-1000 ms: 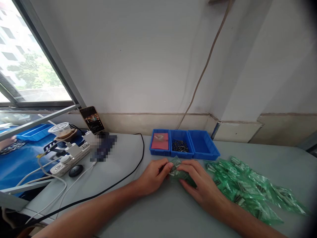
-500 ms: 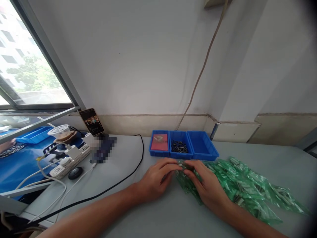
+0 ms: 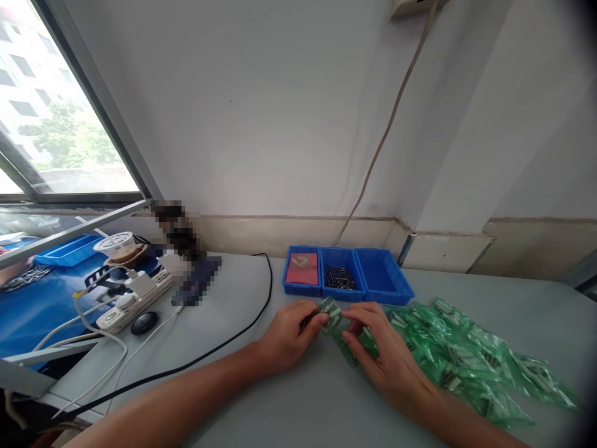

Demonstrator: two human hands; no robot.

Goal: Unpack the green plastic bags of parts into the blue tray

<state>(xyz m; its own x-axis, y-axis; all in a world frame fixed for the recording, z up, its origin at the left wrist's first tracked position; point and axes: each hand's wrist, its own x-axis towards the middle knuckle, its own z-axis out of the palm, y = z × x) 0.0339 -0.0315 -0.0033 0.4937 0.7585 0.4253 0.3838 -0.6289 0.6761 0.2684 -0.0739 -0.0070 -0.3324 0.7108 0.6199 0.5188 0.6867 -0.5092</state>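
Note:
My left hand [image 3: 291, 333] pinches a small clear green plastic bag [image 3: 330, 313] between thumb and fingers, just in front of the blue bins. What lies inside this bag is hard to make out. Close by on the right, my right hand [image 3: 380, 339] has its thumb and fingers apart, the fingertips near the bag's edge. Beneath and behind the right hand lie more green plastic bags [image 3: 459, 345] holding metal-looking parts. Black screw-like pieces [image 3: 339, 278] fill part of the middle blue bin [image 3: 345, 295].
The left bin [image 3: 302, 289] holds a pink card with a small clear bag; the right bin [image 3: 385, 277] stands beside the middle one. A black cable [image 3: 224, 342] crosses the table. A power strip [image 3: 112, 317] and black mouse [image 3: 144, 323] sit at left.
The small bag has come up into clearer view in my left hand. My right hand's thumb and fingers have parted from where they met at the bag.

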